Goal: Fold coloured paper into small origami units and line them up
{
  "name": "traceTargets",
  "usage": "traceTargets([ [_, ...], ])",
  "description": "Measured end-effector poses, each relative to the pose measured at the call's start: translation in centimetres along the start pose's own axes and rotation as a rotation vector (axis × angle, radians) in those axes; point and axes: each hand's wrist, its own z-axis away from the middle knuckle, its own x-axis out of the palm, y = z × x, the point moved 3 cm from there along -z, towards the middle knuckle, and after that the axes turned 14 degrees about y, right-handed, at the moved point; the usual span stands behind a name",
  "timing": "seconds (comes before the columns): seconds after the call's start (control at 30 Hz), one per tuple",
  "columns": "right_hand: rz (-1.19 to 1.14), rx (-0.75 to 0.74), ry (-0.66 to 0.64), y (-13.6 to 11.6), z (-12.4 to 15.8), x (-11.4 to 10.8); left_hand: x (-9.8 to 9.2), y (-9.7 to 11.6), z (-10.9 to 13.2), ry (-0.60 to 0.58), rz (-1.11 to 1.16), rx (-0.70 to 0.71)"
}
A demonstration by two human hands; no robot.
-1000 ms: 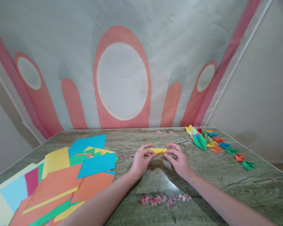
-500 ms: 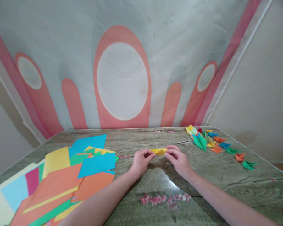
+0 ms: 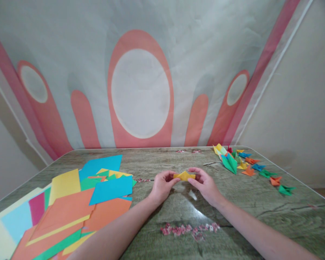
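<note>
Just below the centre of the frame, the left hand [image 3: 162,186] and right hand [image 3: 207,185] have their fingers pinched on opposite ends of the yellow paper [image 3: 184,176]. It looks feather-light, stiffish where folded, easily crumpled; I'd hold those ends gently, sparing the pointed middle.

Folded paper [image 3: 184,176]: plain yellow, in grip
Loose sheets [image 3: 67,206]: orange, blue, yellow, green, magenta, pale blue, cream; left of grip
Folded pieces [image 3: 229,163]: green, orange, blue, yellow, red; right of grip
Tabletop [image 3: 241,191]: grey-brown wood grain; pink blossom print [image 3: 176,229] before and beyond grip
Backdrop [image 3: 141,94]: grey, salmon-pink shapes, white ovals; beyond grip
</note>
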Motion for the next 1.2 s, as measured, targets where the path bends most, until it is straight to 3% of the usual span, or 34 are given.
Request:
traceTargets([
  [0.17,0.095,0.030,-0.093,-0.19,0.04,0.09,0.06,-0.08,0.10,-0.019,-0.020,0.008],
  [0.3,0.150,0.040,-0.062,-0.15,-0.06,0.05,0.03,-0.24,0.07,-0.032,-0.049,0.007],
  [0.53,0.162,0.092,-0.070,0.22,-0.20,0.00,-0.01,0.31,0.23,-0.172,-0.185,-0.010],
  [0.9,-0.001,0.231,-0.097,0.65,-0.46,0.30,-0.13,0.40,-0.15,-0.145,-0.089,-0.183],
  [1.07,-0.013,0.234,-0.109,0.53,-0.28,0.30,-0.15,0.38,-0.14,-0.083,0.006,-0.227],
  [1.2,-0.180,0.285,-0.085,0.52,-0.24,0.08,-0.18,0.16,-0.23,-0.023,0.056,-0.268],
])
